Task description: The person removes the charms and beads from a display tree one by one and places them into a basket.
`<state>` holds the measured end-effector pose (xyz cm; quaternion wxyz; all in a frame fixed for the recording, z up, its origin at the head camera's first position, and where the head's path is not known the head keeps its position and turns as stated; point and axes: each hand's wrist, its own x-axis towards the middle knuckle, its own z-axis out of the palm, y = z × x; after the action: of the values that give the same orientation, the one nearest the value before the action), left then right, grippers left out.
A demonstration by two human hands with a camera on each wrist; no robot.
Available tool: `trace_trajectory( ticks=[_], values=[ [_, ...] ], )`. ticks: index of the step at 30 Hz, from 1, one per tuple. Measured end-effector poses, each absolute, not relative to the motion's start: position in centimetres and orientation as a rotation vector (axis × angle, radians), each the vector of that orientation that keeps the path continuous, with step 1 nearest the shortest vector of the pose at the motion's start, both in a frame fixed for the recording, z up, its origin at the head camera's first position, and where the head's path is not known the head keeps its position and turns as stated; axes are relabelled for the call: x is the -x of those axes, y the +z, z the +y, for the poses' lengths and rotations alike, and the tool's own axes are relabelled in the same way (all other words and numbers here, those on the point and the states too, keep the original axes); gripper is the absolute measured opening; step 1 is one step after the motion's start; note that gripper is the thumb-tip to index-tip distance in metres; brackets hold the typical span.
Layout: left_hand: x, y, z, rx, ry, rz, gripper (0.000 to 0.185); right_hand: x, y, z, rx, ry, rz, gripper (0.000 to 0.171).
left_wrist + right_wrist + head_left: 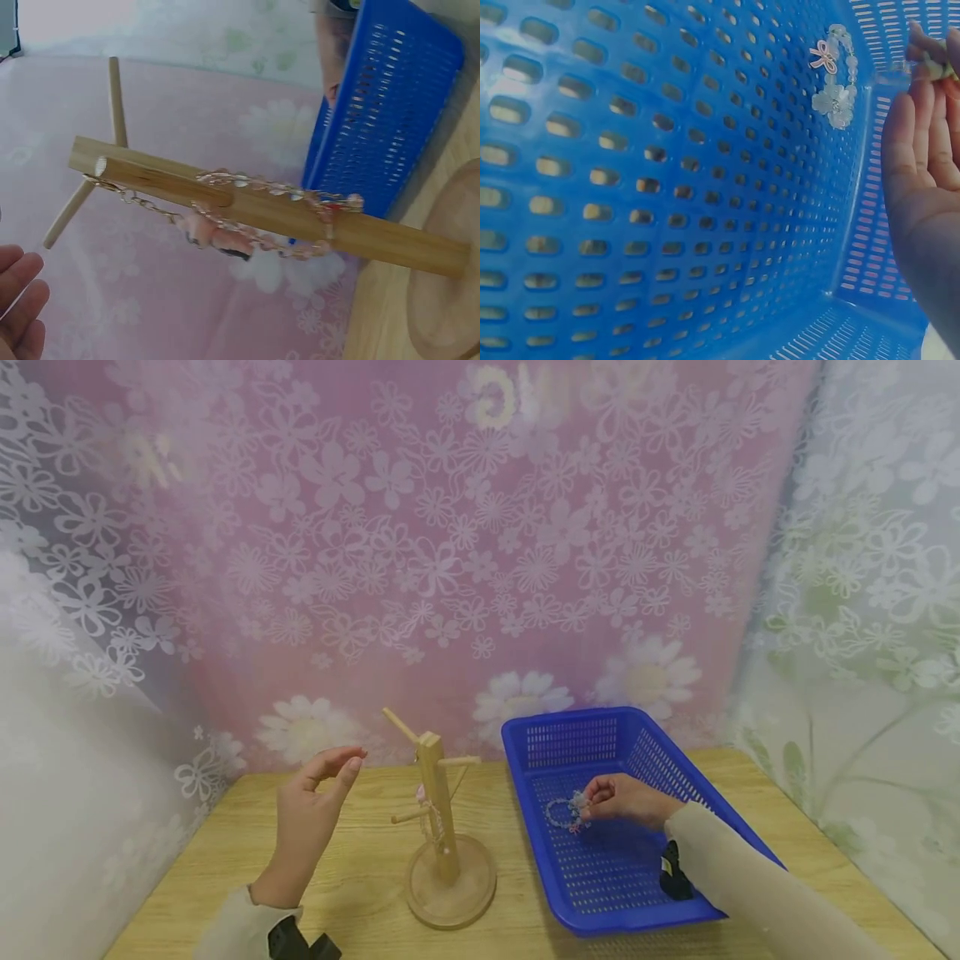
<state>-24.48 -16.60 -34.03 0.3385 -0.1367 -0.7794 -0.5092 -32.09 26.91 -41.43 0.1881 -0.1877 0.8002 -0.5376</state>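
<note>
A pale blue beaded bracelet [559, 812] with a translucent flower and a small pink bow lies in the blue basket [536, 860]. My right hand [626, 800] is inside the basket, fingertips drawn together right beside the flower. In the right wrist view the bracelet [838, 79] shows just left of those fingers, with a small yellowish-green patch between thumb and fingers; I cannot tell whether they hold it. My left hand [315, 810] is raised with nothing in it, thumb and forefinger loosely curved, left of a wooden jewelry stand [435, 802]. A pink-beaded chain [262, 184] hangs on the stand.
The stand has a round base [450, 906] and several pegs sticking out sideways, between my left hand and the basket. Both stand on a wood-grain table [360, 877]. A pink flowered backdrop [450, 568] rises behind the table.
</note>
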Motion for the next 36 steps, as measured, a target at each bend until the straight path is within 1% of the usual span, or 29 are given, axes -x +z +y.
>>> trace_trajectory(
  ticks=[4,9,12,16,20,26,32,36],
  values=[
    [25.3,-32.6,-16.4,0.353,-1.422,-2.019,0.019,32.1,-41.7,27.0,0.501,-1.497,2.266,0.019],
    [26.8,-31.1,-16.1,0.386,-1.534,-2.148,0.034,32.1,-41.7,26.9,0.501,-1.481,2.279,0.015],
    [27.8,-30.6,-16.0,0.462,-1.609,-2.232,0.040,32.1,-41.6,26.8,0.490,-1.494,2.276,0.013],
    [29.0,-30.6,-15.9,0.622,-1.794,-2.234,0.042,32.2,-41.5,26.9,0.478,-1.535,2.235,0.012],
    [29.7,-30.7,-15.7,0.685,-1.940,-2.204,0.041,32.4,-41.6,27.0,0.516,-1.588,2.157,0.014],
    [30.4,-30.5,-15.3,0.716,-1.986,-2.174,0.039,32.3,-41.0,27.0,0.524,-1.589,2.154,0.017],
    [30.5,-30.2,-15.1,0.759,-2.025,-2.121,0.023,32.4,-40.0,26.8,0.534,-1.617,2.151,0.013],
    [30.2,-30.1,-15.3,0.761,-2.031,-2.103,0.018,32.6,-39.4,26.2,0.544,-1.610,2.148,0.014]
  ],
)
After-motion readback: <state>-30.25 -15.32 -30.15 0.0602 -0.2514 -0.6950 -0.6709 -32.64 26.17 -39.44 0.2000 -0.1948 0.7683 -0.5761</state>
